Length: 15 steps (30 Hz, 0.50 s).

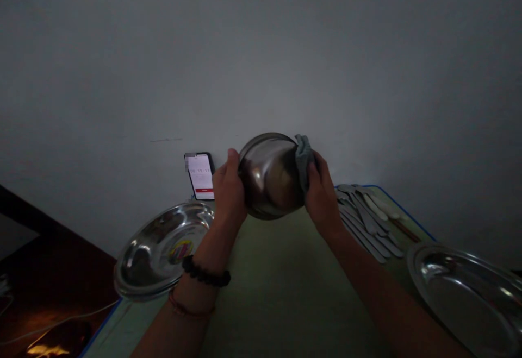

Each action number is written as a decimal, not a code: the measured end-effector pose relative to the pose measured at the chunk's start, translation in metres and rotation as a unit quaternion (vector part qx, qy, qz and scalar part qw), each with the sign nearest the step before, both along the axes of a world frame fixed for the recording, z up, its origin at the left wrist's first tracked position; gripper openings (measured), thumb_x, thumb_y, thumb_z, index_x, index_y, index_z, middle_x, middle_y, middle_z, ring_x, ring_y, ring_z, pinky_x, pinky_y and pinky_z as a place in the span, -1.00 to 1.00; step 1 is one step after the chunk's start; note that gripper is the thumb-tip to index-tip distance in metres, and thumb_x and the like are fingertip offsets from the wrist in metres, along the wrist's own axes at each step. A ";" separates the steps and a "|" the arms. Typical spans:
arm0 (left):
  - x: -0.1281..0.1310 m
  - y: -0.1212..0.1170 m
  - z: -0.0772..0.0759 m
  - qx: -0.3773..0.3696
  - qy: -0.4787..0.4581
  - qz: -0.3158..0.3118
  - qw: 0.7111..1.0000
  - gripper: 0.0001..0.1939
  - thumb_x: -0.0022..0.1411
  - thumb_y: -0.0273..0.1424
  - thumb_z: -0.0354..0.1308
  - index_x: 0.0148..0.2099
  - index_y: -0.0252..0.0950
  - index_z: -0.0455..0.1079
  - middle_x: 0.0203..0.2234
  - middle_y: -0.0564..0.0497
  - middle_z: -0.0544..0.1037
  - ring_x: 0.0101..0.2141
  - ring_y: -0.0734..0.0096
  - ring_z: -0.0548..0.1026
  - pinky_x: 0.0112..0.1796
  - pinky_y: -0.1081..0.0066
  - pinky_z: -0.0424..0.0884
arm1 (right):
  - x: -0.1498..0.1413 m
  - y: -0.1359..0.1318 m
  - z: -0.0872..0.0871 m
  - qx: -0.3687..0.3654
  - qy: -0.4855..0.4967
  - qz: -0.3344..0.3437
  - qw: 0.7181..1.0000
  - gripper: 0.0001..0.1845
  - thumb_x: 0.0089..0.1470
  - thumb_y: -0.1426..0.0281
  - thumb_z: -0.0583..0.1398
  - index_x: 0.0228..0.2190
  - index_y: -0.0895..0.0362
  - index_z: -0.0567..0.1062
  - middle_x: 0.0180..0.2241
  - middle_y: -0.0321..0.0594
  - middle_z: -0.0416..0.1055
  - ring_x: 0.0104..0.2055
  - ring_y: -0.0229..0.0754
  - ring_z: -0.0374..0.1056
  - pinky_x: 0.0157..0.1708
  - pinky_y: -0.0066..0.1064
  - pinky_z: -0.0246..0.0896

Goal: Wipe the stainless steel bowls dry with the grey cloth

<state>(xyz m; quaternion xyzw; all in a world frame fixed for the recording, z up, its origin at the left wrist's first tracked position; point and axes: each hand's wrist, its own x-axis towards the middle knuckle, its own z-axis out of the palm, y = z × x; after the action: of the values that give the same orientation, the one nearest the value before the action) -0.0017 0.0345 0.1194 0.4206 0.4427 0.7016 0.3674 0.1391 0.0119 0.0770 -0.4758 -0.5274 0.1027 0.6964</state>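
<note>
A shiny metal bowl (271,176) is held up above the table, tilted so its rounded side faces me. My left hand (229,187) grips its left edge, with the thumb pointing up. On the right side, my right hand (322,195) is closed on a grey-green cloth (304,161) that presses against the bowl's rim. The fingers behind the bowl are hidden. Dark beads and a thin red band circle my left wrist.
Stacked oval metal dishes (142,257) stand at the table's left. A lit phone (201,176) leans on the wall (261,64). Several pieces of metal cutlery (365,222) lie right, beside another oval metal dish (460,293). The green table (281,293) has a blue edge.
</note>
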 end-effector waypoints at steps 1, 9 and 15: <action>0.001 0.003 0.000 -0.001 -0.065 0.022 0.998 -0.61 0.14 -0.09 0.12 -0.56 -0.25 0.29 -0.67 0.13 0.34 -0.57 0.51 0.35 -0.53 0.52 0.29 | -0.004 0.001 -0.002 -0.035 0.022 0.010 0.999 -0.54 0.24 0.17 -0.09 0.10 0.05 0.25 0.11 -0.08 0.30 0.16 -0.09 0.21 0.16 -0.05 0.09; 0.005 0.000 0.012 -0.069 -0.312 -0.061 0.946 -0.66 0.34 -0.30 -0.14 -0.24 -0.28 0.44 -0.33 -0.02 0.58 -0.14 0.35 0.53 -0.13 0.38 0.46 | -0.045 -0.019 -0.012 0.026 -0.257 0.027 0.966 -0.49 0.28 0.41 -0.15 0.24 0.09 0.08 0.34 -0.23 -0.14 0.38 -0.17 -0.37 0.29 -0.08 -0.16; 0.016 -0.016 0.013 -0.122 -0.241 -0.184 0.945 -0.65 0.32 -0.27 -0.06 -0.26 -0.38 0.47 -0.35 -0.12 0.61 -0.12 0.30 0.53 -0.06 0.37 0.43 | -0.034 -0.023 -0.012 0.067 -0.456 -0.074 0.885 -0.50 0.22 0.52 -0.06 0.17 0.06 0.24 0.28 -0.33 0.04 0.38 -0.11 -0.36 0.28 -0.05 -0.17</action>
<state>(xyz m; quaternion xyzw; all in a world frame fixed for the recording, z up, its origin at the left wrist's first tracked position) 0.0143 0.0183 0.1329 0.2650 0.3379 0.6429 0.6343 0.1054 -0.0111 0.0651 -0.4596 -0.7557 -0.2127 0.4153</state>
